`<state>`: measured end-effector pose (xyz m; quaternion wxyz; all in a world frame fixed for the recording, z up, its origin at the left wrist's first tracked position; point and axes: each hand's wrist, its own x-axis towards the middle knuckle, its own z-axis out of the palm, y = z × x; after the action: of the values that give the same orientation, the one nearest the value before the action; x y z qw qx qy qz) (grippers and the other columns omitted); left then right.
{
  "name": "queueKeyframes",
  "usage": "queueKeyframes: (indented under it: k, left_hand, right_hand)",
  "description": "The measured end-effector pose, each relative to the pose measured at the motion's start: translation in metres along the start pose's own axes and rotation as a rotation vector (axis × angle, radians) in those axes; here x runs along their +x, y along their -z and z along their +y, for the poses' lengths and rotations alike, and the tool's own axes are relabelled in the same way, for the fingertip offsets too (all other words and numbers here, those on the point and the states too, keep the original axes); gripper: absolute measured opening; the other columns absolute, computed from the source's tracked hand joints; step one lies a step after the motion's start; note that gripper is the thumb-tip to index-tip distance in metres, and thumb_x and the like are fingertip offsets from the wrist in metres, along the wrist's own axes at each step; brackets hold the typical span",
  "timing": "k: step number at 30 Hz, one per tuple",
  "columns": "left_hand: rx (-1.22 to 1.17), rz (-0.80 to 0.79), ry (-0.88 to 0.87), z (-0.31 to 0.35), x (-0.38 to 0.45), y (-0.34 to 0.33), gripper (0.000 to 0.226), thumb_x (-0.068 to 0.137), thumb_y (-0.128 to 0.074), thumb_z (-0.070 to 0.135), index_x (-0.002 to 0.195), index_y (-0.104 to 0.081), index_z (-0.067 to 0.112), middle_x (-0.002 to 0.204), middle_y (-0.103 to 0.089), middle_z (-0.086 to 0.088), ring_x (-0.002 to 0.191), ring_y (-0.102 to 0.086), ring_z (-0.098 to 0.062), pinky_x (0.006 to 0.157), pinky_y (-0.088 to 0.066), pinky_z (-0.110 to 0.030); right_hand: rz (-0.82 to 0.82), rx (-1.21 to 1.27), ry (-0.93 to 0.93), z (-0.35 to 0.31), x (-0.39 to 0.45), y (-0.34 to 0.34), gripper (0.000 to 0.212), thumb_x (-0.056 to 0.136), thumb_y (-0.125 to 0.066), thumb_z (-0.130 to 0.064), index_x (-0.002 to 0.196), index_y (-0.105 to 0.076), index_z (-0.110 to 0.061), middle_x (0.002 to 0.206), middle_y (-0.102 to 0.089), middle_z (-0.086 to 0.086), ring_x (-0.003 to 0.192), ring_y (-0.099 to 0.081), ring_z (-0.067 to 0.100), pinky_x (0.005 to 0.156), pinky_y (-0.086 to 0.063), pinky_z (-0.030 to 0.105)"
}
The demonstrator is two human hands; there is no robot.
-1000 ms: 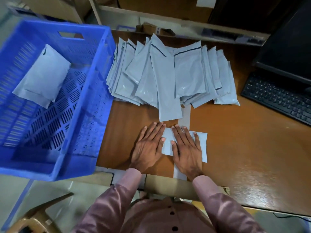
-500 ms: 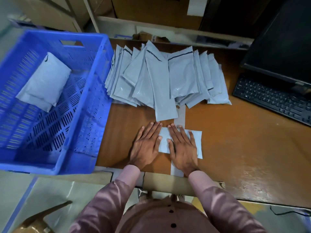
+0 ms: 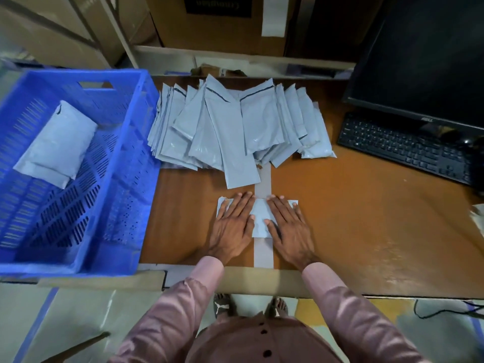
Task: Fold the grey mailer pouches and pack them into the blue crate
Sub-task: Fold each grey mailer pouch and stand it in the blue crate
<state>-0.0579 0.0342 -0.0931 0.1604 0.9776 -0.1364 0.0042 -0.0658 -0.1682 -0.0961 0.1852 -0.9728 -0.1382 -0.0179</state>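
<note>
Fingers of both hands lie straight and flat, slightly spread, pressing a folded pouch (image 3: 260,218) against the table (image 3: 366,218) at lower centre of the frame. The left hand (image 3: 231,226) covers the pouch's left part, with a pale corner showing beyond its fingertips at the upper left. The right hand (image 3: 288,226) covers the right part, with another corner showing at the upper right. A strip of pouch lies bare between the two thumbs, over a grey tape line (image 3: 263,250) that runs up the tabletop.

The crate (image 3: 125,179) fills the left of the frame, its near wall at the table's edge. One folded pouch already lies inside it (image 3: 56,142), tilted, toward the upper left.

Above the hands, in the upper centre, a fanned pile of unfolded pouches (image 3: 235,127) spreads across the table. Its longest pouch reaches down to just above the fingertips and does not touch them.

A dark monitor (image 3: 419,53) stands at the upper right with a black keyboard (image 3: 406,148) below it, well apart from the hands. Cardboard boxes (image 3: 222,24) stand behind the table at the top.
</note>
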Motion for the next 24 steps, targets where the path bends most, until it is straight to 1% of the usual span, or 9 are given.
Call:
queueKeyframes:
  k: [5, 11, 19, 24]
  left_hand:
    - [0.010, 0.005, 0.005, -0.0005, 0.0017, -0.0038, 0.058, 0.108, -0.024, 0.036, 0.163, -0.028, 0.022, 0.169, -0.025, 0.008, 0.158, -0.018, -0.010, 0.129, -0.015, -0.046]
    - [-0.010, -0.012, 0.015, 0.0005, 0.0044, -0.0034, 0.058, 0.108, -0.023, 0.038, 0.165, -0.024, 0.023, 0.171, -0.021, 0.008, 0.159, -0.011, -0.010, 0.130, -0.011, -0.046]
    - [-0.001, -0.037, 0.006, 0.0004, 0.0056, -0.0032, 0.059, 0.109, -0.024, 0.038, 0.165, -0.020, 0.024, 0.172, -0.016, 0.008, 0.159, -0.005, -0.009, 0.130, -0.009, -0.047]
    - [0.003, -0.034, 0.001, 0.0016, 0.0041, 0.0008, 0.058, 0.109, -0.021, 0.038, 0.165, -0.021, 0.023, 0.172, -0.017, 0.008, 0.159, -0.008, -0.010, 0.129, -0.013, -0.047]
  right_hand:
    - [-0.017, 0.039, -0.020, 0.0007, 0.0027, -0.0015, 0.055, 0.110, -0.033, -0.044, 0.162, -0.031, -0.023, 0.169, -0.029, -0.006, 0.158, -0.015, 0.011, 0.127, -0.019, 0.050]
    - [-0.020, 0.059, -0.028, 0.0018, 0.0045, -0.0009, 0.056, 0.110, -0.036, -0.042, 0.162, -0.030, -0.024, 0.169, -0.027, -0.006, 0.159, -0.011, 0.010, 0.129, -0.015, 0.047]
    - [-0.039, 0.057, -0.025, 0.0025, 0.0054, -0.0012, 0.057, 0.110, -0.034, -0.044, 0.164, -0.026, -0.025, 0.170, -0.025, -0.007, 0.159, -0.008, 0.010, 0.129, -0.014, 0.047]
    - [-0.033, 0.055, -0.020, 0.0011, 0.0055, -0.0004, 0.056, 0.110, -0.031, -0.045, 0.163, -0.027, -0.026, 0.170, -0.025, -0.007, 0.159, -0.011, 0.010, 0.128, -0.016, 0.049]
